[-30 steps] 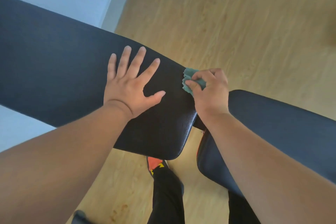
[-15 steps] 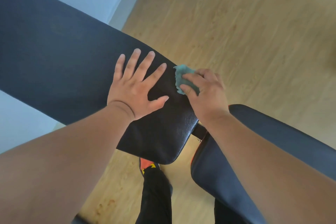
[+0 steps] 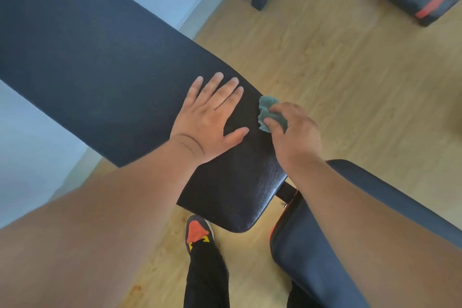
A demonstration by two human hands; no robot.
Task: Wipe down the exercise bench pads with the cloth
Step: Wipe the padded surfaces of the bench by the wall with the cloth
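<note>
Cloth [image 3: 268, 114], green and crumpled, is pinched in the curled fingers of the right hand [image 3: 295, 130] at the right edge of the back pad [image 3: 105, 77]. Left hand [image 3: 207, 120] lies flat on this pad, fingers straight and spread. Seat pad [image 3: 312, 252] is just beside, lower right.

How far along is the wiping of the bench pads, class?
Done: nothing visibly proves any pad finished. In hand: the right hand grips the teal cloth against the back pad's right edge, while the left hand presses flat on it. Left: probably the seat pad, untouched now.

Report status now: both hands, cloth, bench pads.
Left hand flat on back pad. Right hand pinches cloth at pad edge. Nothing in the way.
</note>
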